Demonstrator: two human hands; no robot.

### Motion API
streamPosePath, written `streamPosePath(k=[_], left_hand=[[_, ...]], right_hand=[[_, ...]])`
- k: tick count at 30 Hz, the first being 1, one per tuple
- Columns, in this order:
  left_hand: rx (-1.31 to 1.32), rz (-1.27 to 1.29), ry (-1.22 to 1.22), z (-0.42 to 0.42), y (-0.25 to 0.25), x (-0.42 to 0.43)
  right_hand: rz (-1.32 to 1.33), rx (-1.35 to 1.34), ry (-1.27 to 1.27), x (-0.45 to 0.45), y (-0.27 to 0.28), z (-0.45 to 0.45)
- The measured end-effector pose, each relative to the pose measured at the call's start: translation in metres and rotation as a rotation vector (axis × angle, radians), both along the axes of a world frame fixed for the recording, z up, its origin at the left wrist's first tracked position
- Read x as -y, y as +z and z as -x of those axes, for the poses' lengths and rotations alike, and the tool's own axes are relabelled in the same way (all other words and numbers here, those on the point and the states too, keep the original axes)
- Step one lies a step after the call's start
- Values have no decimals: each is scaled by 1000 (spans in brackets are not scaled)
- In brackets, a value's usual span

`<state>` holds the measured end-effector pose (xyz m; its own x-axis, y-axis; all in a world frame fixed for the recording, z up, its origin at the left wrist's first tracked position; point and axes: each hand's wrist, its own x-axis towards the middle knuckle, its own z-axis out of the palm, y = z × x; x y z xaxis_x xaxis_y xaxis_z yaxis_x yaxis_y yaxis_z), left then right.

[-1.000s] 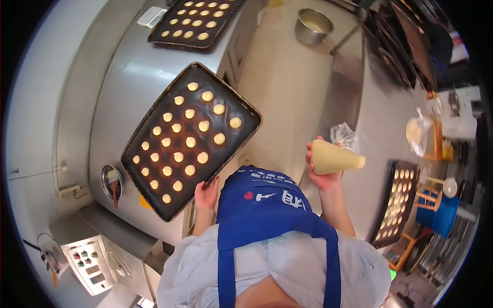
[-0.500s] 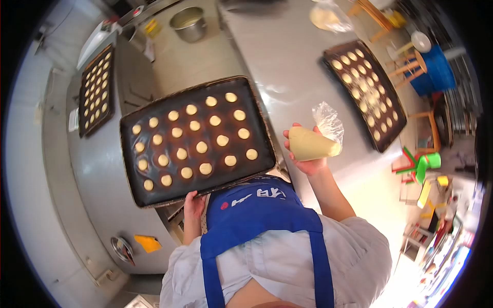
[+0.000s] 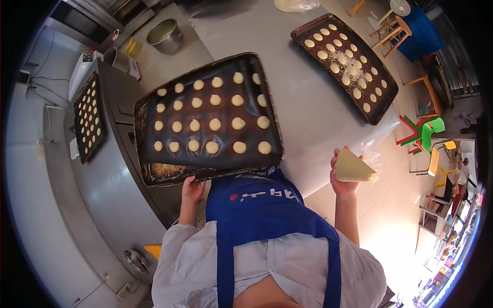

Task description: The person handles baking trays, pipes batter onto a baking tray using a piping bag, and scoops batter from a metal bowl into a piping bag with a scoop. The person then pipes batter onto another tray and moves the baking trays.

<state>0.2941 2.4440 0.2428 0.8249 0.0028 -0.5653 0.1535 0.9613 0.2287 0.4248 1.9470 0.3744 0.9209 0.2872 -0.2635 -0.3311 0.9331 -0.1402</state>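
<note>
My left hand (image 3: 193, 190) grips the near edge of a dark baking tray (image 3: 205, 167), which is lifted in front of me with rows of pale round batter dollops on its liner. A strip of bare brown metal shows at its near left corner. In my right hand (image 3: 345, 184) is a piping bag (image 3: 352, 167) full of pale yellow batter, its clear plastic end crumpled at the right. Beyond, on the metal table (image 3: 303, 133), lies a second tray (image 3: 336, 77) of dollops, some sprinkled with pale shreds.
A third tray (image 3: 88, 119) of dollops lies on the left counter (image 3: 97, 185). A metal pot (image 3: 165, 37) is at the back. At the lower left are a metal bowl (image 3: 135, 260) and a yellow cloth (image 3: 153, 250). Stools and a green chair (image 3: 430, 134) stand at the right.
The view has turned to the right, towards the metal table. The held tray has swung round with my left hand and now overlaps the table's edge in view. The piping bag stays in my right hand.
</note>
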Motion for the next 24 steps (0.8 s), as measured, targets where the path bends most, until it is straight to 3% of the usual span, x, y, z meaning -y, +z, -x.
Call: streamPosePath(k=[6,10,12,15,16,18,20,24], left_hand=[[24,21,-148,-51,-21,28],[97,80,-368,-81,-40,30],[94,47,-514,-93,-51,24],[116,64,-585,-131,-65,50],[35,173,-664,-147,-68,53],[-25,24,-725,-162,-45,62],[-46,22,-790,-175,-49,66],[-92,-55,-879,-192,-51,75]], right_hand=[[17,37,-68,-24,18,7],[32,-13,-116,-51,41,26],[-1,110,-91,-62,41,39],[-52,11,-179,-81,44,49],[-67,-58,-230,-86,47,53],[-52,-84,-271,-95,53,60],[-45,62,-248,-101,49,70],[-42,-47,-417,-113,39,83]])
